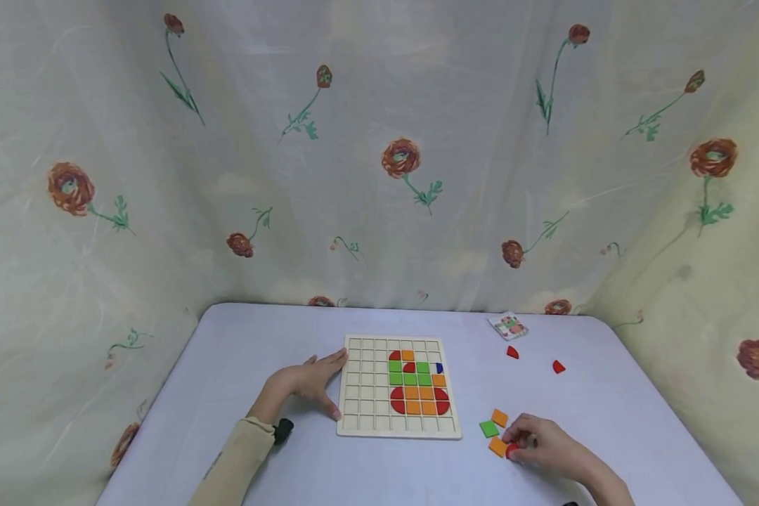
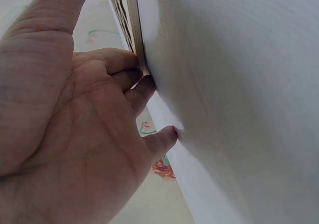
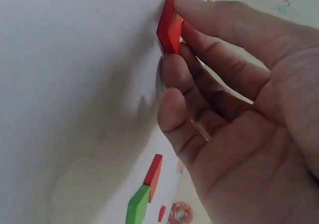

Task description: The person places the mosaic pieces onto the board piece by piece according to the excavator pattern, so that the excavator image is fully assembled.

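A pale wooden grid board [image 1: 367, 425] lies on the table, with red, orange, green and blue pieces set in its right part. My left hand [image 1: 313, 379] rests at the board's left edge, thumb and fingers spread along it. In the left wrist view its fingertips [image 2: 145, 84] are right at the board's side. To the right of the board, my right hand [image 1: 547, 444] pinches a red curved-edge piece [image 3: 170, 27] between thumb and fingers, close over the table. Beside it lie orange tiles [image 1: 500, 417] and a green tile [image 1: 489, 429].
Two loose red pieces [image 1: 512, 352] lie toward the back right. Behind them is a small patterned card stack [image 1: 509, 326]. The right wrist view has a green piece [image 3: 137, 204] and a red piece [image 3: 154, 176] past the little finger. A flowered curtain [image 1: 354, 140] hangs behind the table.
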The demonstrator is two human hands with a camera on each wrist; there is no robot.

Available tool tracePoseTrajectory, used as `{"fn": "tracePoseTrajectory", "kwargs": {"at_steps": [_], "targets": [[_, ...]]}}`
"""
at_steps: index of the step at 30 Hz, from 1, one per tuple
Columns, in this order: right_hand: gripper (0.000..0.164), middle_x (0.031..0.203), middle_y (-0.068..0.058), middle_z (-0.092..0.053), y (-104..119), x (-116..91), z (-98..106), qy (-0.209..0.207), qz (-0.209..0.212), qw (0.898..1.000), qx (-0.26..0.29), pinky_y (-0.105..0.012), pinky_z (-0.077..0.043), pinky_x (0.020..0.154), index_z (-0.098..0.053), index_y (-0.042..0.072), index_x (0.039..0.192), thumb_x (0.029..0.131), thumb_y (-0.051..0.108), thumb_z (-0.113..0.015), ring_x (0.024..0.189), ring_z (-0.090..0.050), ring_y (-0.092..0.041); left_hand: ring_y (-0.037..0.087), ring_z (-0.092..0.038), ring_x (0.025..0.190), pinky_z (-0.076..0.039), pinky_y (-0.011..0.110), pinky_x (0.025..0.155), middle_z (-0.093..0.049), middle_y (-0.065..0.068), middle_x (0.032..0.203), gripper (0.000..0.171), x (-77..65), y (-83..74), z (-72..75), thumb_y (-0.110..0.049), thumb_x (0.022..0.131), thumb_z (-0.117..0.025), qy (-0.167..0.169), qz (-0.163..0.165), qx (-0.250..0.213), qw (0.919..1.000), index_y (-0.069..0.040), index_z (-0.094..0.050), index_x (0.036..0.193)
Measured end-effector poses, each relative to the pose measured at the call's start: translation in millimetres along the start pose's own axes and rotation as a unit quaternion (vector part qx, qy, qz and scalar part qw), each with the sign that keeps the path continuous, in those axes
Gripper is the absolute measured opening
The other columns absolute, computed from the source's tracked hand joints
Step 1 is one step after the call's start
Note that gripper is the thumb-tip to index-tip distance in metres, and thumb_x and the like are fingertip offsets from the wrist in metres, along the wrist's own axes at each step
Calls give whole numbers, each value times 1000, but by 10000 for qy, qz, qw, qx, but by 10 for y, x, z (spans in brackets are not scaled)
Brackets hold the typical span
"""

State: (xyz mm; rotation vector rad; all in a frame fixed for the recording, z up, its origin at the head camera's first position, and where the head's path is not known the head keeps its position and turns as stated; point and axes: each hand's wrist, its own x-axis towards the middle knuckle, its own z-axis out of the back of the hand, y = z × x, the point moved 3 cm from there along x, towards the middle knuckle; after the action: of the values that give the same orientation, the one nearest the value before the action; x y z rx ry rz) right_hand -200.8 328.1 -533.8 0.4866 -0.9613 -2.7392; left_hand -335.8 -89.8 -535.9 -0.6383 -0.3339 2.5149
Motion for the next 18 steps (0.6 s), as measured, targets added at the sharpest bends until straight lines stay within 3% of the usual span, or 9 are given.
{"fn": "tracePoseTrajectory", "kwargs": {"at_steps": [7,13,18], "targets": [[22,86,1,-61,-8,-19,-18,-83,-521,9986,93,-23,-47,66,-66,10,95,78,16,-79,78,-51,-17,20,-10,151,-12,50,122,-6,2,164,126,-1,-4,-7,-59,63,-81,1,18,-41,10000,-10,-13,156],[16,77,1,-59,-121,62,63,-808,-995,9914,-247,-22,-46,61,-65,11,89,80,16,-77,72,-51,-14,20,-11,151,-12,50,122,-6,3,164,125,-9,-11,3,-59,63,-82,-24,0,-27,10000,-10,-13,156],[26,73,1,-57,-206,115,121,-1132,-1233,9851,-391,-23,-42,58,-61,9,87,80,28,-77,69,-49,-13,20,-10,151,-12,50,122,-6,3,164,125,-12,-9,9,-59,63,-81,-8,13,-36,10000,-10,-13,156]]}}
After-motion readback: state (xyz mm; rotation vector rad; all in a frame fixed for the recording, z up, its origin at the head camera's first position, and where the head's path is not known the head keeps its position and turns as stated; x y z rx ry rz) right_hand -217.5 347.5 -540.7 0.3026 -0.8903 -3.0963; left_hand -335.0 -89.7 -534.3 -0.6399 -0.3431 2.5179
